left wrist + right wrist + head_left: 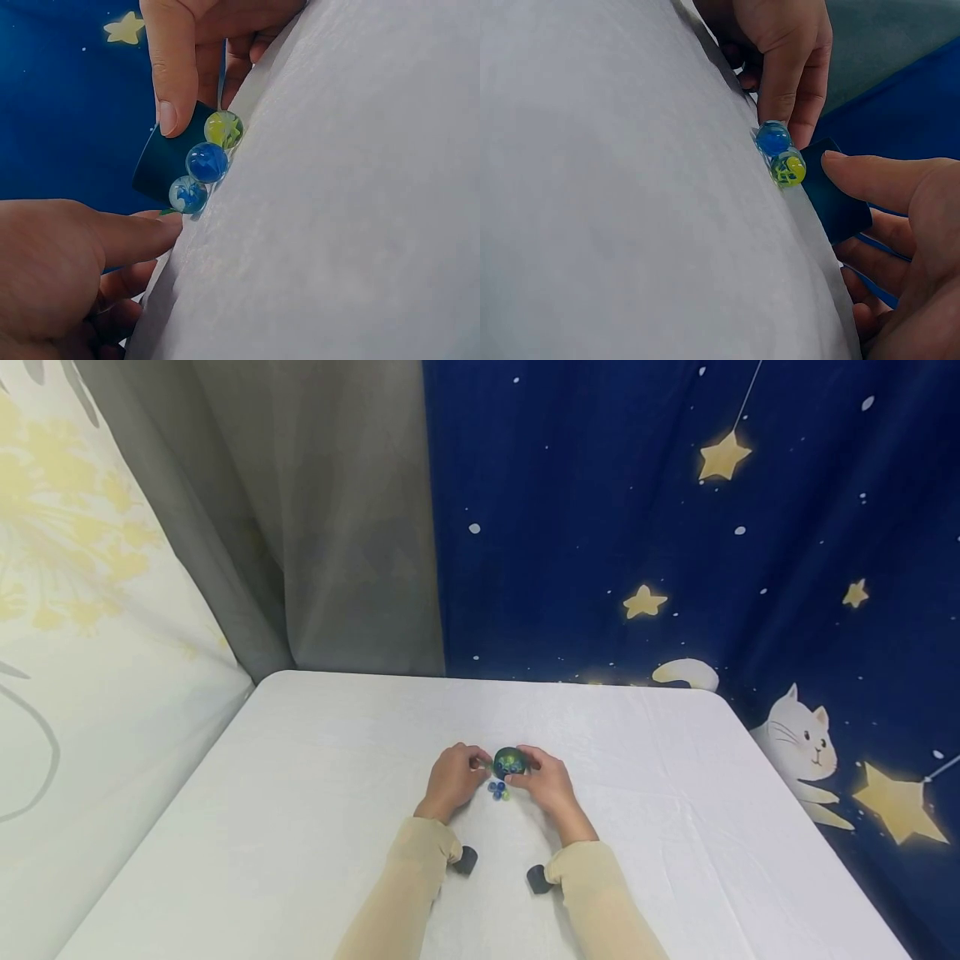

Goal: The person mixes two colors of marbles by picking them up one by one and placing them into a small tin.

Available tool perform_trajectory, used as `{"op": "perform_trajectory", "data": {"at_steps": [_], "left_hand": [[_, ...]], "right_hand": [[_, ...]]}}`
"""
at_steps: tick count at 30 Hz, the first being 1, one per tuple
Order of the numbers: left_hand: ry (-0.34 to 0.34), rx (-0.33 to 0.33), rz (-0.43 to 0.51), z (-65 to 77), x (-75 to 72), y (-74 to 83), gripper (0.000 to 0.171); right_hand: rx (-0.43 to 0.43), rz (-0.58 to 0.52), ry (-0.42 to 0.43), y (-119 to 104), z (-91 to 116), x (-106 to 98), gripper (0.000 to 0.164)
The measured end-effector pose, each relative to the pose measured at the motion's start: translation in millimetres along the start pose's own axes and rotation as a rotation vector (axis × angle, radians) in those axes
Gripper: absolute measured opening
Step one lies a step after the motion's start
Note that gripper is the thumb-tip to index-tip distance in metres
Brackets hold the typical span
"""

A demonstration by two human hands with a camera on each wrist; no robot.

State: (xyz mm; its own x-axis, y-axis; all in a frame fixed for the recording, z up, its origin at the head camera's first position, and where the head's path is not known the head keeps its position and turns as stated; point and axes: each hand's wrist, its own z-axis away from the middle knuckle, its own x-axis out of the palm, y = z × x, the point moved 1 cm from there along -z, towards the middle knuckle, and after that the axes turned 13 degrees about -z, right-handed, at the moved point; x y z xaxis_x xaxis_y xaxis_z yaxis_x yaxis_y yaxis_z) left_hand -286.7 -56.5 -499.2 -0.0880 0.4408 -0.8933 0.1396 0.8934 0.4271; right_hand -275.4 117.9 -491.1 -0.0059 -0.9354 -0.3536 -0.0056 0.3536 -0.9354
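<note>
Here, gripping a round, dark green cup point(165, 163) beside glassy marbles point(206, 162) with a curved right hand point(547, 783), pinching something green point(166, 212) with the left hand point(453, 779).

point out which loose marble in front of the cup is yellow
It's the yellow-green marble at the front right of the cluster in the head view; its colour sets it apart from the blue marbles beside it.

Head view high, facing forward-down; wrist views low, close, sharing marbles point(206, 163)
</note>
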Motion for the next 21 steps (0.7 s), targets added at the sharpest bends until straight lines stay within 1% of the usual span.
{"op": "perform_trajectory", "data": {"at_steps": [10, 18, 21], "left_hand": [[-0.002, -0.005, 0.014, -0.3, -0.8, 0.7, 0.017], [-0.023, -0.023, 0.073, -1.8, -1.7, 0.9, 0.016], [-0.018, -0.02, 0.091, -2.1, -3.2, 1.4, 0.015]], "right_hand": [[-0.005, -0.001, -0.001, -2.1, 1.6, -1.0, 0.056], [0.01, 0.003, -0.006, -0.4, 1.4, -0.4, 0.057], [0.011, -0.003, -0.007, -0.1, 0.8, -0.7, 0.057]]}}
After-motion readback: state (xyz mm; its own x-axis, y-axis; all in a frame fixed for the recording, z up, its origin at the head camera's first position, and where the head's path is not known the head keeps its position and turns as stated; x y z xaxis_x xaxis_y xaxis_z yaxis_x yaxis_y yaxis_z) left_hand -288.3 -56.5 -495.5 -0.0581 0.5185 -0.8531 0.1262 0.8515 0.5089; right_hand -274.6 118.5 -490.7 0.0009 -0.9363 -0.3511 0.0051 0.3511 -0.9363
